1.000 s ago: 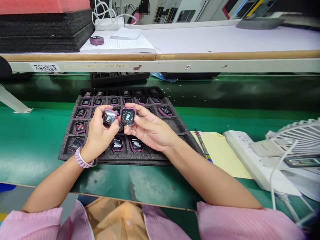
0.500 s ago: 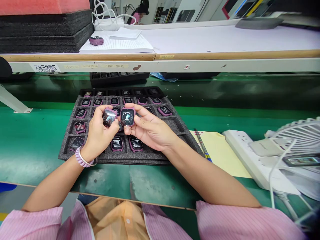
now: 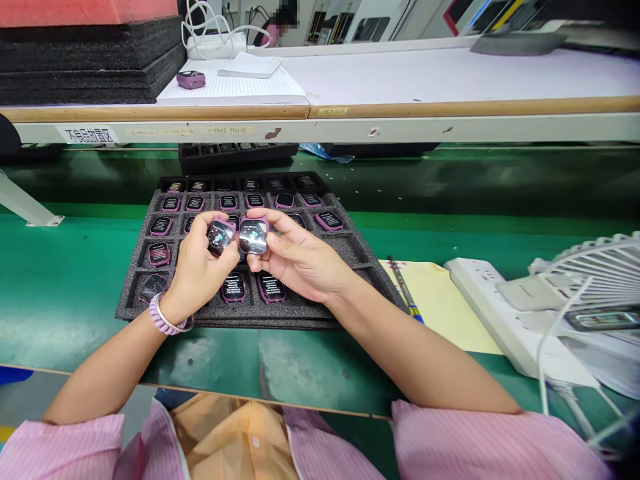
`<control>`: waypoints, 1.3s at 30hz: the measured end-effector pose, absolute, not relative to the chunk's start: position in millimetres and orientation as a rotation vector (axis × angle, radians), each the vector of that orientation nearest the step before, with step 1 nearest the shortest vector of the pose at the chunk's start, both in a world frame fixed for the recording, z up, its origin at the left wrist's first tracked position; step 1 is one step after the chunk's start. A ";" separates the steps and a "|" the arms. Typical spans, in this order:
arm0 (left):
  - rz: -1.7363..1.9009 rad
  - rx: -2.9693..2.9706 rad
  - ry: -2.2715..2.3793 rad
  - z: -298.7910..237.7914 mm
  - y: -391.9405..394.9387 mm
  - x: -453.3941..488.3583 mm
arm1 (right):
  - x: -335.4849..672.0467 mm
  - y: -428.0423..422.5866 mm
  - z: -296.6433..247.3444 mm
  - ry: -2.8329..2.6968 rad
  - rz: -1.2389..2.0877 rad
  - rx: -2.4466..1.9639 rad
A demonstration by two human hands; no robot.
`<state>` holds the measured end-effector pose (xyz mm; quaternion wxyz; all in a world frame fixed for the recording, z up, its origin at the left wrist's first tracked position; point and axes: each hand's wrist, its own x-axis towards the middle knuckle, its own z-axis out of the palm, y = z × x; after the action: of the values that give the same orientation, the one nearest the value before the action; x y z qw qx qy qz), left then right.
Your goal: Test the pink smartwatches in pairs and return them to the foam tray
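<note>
Two purple smartwatch bodies without straps are held side by side above a grey foam tray [image 3: 131, 293]. My left hand [image 3: 199, 263] is closed on the left smartwatch [image 3: 220, 236], its lit screen facing up. Fingers and thumb of my right hand [image 3: 307, 257] grip the right smartwatch [image 3: 253, 235] by its edges; glare lies across its screen. More purple watches, such as one at the front [image 3: 271, 287], lie in the tray's compartments, several with white text on their screens. My hands hide part of the tray's middle.
On the right are a pen [image 3: 406, 291], yellow paper [image 3: 455, 307], a white power strip [image 3: 493, 313] and a fan [image 3: 595, 273]. A shelf edge [image 3: 350, 132] crosses behind the tray. Above it sit black foam blocks [image 3: 85, 67], a notebook [image 3: 270, 90] and another watch [image 3: 191, 79].
Both held watches have tilted slightly, and glare now covers more of the right one's screen. My hands stay in nearly the same place over the tray.
</note>
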<state>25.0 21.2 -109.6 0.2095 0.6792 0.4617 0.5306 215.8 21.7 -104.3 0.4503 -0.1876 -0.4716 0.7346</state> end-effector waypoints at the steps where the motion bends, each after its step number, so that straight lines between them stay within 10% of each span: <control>1: 1.465 1.870 1.275 -109.1 21.6 24.8 | 215.9 21.7 -103.7 -1.169 1.815 -0.467; 12: 1.190 1.093 0.954 -88.6 21.1 22.5 | 226.4 34.9 -95.1 -0.873 1.894 -0.632; 39: 1.145 1.257 0.930 -89.9 17.6 24.1 | 219.7 28.0 -104.6 -1.174 1.668 -0.702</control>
<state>24.1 17.6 -89.9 0.5663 0.5345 0.3955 0.4870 219.7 28.0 -104.6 0.4724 -0.2867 -0.4796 0.6816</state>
